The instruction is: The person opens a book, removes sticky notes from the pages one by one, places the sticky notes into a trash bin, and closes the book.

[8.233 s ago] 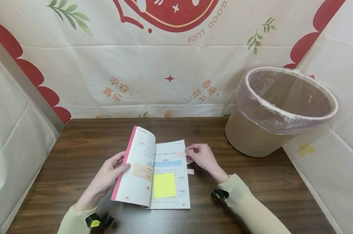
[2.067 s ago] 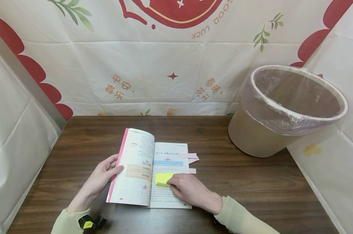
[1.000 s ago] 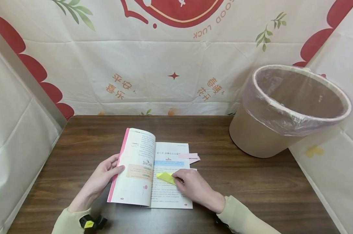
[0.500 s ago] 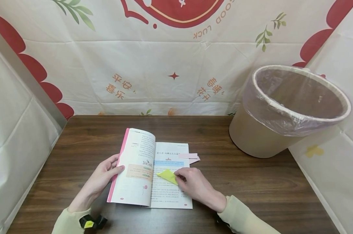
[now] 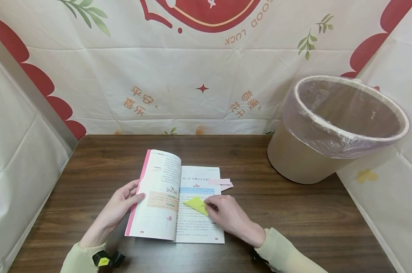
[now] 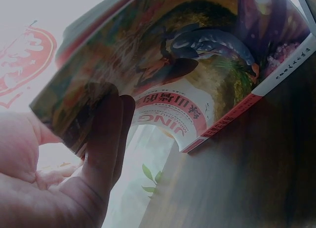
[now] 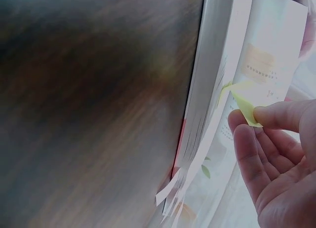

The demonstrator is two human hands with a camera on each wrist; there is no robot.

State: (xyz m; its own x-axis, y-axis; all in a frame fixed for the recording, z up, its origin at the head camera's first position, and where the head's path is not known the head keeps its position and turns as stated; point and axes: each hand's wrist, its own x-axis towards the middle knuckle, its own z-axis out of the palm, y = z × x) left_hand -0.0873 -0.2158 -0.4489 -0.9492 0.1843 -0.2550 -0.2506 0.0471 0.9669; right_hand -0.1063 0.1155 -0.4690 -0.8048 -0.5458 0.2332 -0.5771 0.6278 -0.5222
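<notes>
An open paperback book point(image 5: 199, 231) lies on the table, its left part raised. My left hand point(image 5: 118, 206) grips that raised part, thumb on the page and fingers behind the illustrated cover point(image 6: 212, 45), as the left wrist view shows. Over the right page, my right hand point(image 5: 231, 216) pinches a yellow sticky note point(image 5: 197, 205) between thumb and fingertips. The note is bent up into a triangle; in the right wrist view the yellow note point(image 7: 244, 107) slants from the page to the fingertips. Pink page tabs point(image 5: 220, 182) stick out at the page's right edge.
A beige trash bin point(image 5: 294, 159) with a clear plastic liner stands at the back right of the wooden table point(image 5: 103, 159). A printed cloth point(image 5: 178, 72) hangs behind the table. White cloth also covers both sides.
The right hand has left the pink tab, moved down to the yellow note and lifted its lower part off the page. The note lay flat before. The left hand keeps its hold on the book.
</notes>
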